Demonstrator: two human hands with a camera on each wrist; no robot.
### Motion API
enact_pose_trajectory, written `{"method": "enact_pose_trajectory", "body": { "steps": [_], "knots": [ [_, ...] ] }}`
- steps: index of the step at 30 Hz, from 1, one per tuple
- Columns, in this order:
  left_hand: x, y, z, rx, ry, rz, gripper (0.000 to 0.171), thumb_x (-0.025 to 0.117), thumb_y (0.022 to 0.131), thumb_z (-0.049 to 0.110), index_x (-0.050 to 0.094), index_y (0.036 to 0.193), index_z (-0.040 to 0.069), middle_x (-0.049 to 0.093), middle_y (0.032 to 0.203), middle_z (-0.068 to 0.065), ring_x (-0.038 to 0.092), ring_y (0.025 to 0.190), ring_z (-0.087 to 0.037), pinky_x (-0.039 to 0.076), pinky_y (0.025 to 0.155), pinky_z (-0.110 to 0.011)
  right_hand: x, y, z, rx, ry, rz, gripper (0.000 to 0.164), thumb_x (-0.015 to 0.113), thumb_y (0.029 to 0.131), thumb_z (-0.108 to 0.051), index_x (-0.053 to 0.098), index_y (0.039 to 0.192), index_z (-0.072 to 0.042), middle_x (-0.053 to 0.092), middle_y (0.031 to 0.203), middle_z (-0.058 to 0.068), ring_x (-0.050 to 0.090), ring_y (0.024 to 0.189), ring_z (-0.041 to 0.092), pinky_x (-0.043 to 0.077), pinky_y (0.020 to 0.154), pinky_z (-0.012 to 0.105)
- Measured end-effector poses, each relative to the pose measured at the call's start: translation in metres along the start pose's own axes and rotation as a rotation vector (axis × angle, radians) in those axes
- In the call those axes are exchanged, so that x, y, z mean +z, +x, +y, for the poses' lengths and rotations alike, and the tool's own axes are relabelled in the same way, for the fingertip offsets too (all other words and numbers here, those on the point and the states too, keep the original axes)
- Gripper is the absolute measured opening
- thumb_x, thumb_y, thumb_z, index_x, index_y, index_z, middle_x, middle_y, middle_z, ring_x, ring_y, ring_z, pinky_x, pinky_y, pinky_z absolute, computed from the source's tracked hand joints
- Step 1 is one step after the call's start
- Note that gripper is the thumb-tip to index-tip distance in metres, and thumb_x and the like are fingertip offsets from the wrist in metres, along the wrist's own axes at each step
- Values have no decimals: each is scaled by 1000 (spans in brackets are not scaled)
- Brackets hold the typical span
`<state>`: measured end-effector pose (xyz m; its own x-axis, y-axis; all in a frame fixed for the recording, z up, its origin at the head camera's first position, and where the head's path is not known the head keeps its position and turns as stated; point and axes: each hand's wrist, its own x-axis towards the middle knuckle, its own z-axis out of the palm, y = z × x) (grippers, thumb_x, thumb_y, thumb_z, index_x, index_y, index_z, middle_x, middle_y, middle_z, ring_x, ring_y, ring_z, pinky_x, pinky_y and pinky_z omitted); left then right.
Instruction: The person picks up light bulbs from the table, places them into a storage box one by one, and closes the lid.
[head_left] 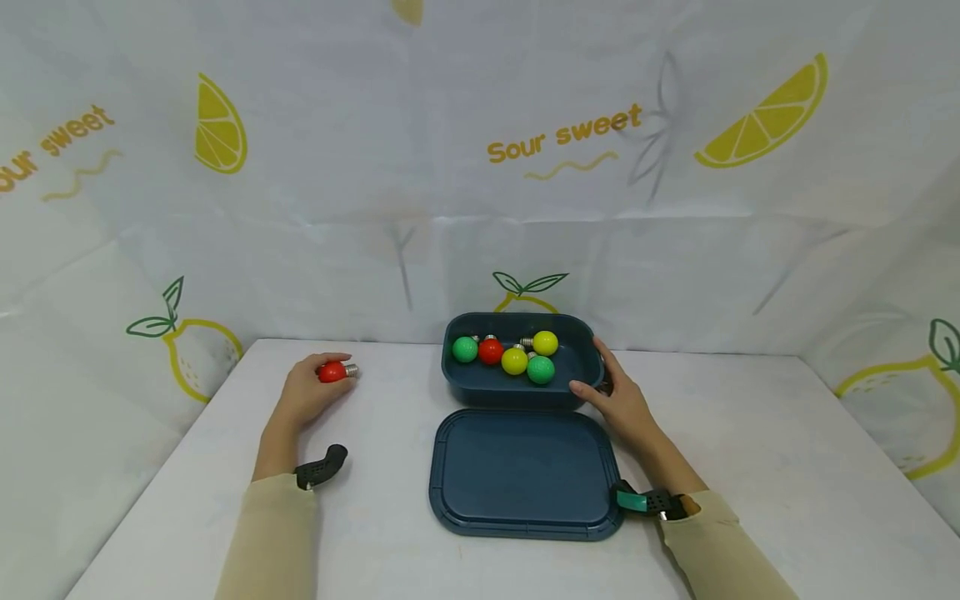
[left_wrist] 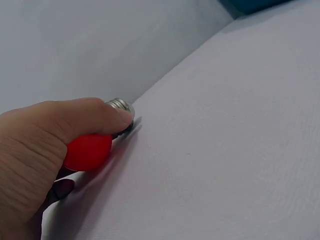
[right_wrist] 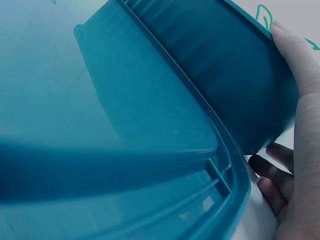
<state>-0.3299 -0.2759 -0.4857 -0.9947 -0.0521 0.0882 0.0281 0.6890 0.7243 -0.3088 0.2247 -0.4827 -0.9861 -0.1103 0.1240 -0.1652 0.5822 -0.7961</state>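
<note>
At the back left of the table, my left hand [head_left: 309, 393] grips a red light bulb [head_left: 331, 372]. In the left wrist view the thumb lies along the bulb [left_wrist: 89, 152] near its silver screw base, close above the white cloth. My right hand [head_left: 624, 404] holds the right end of a dark blue box [head_left: 510, 397], thumb at the front rim and fingers round the side. Inside the box lie green bulbs [head_left: 541, 370], yellow bulbs [head_left: 514, 361] and a red bulb [head_left: 491, 351]. The right wrist view shows the fingers against the box wall [right_wrist: 240, 80].
A flat dark blue lid [head_left: 525, 475] lies on the white table [head_left: 382, 500] just in front of the box. Behind the table hangs a white cloth [head_left: 337, 250] printed with lemons. Each wrist wears a dark strap [head_left: 318, 471].
</note>
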Motion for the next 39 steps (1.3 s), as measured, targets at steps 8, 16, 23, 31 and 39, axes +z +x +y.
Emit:
{"method": "enact_pose_trajectory", "body": {
  "steps": [8,16,23,31,39],
  "knots": [
    [2,-2,7,47,47,26,37,68,86,26,63,122,18,59,126,-17,55,112,-34,48,94,-50,0,0,1,10,4,0,85,60,89,-49,4,152,-41,30,154,21,47,128,41,41,102,58],
    [0,-3,9,63,42,60,32,68,85,23,65,117,17,62,120,-16,56,107,-31,49,90,-45,0,-1,-1,16,12,-2,85,61,89,-49,4,153,-40,29,154,21,47,129,41,41,102,58],
    [3,-1,13,60,-27,88,28,69,83,22,68,110,18,64,114,-10,58,101,-26,49,86,-37,0,-1,1,4,-5,10,86,61,89,-50,5,153,-38,33,152,22,51,124,38,44,99,55],
    [5,-2,27,23,-82,105,31,71,84,32,68,111,18,60,125,-11,53,114,-30,50,94,-49,1,0,2,7,-7,16,86,61,89,-49,6,153,-38,34,152,22,52,124,39,44,99,56],
    [5,0,46,80,-87,130,33,72,84,29,67,112,13,60,125,-14,53,115,-33,50,94,-51,1,0,1,25,-6,12,86,62,88,-49,6,152,-40,33,152,21,51,125,39,43,100,56]
  ]
}}
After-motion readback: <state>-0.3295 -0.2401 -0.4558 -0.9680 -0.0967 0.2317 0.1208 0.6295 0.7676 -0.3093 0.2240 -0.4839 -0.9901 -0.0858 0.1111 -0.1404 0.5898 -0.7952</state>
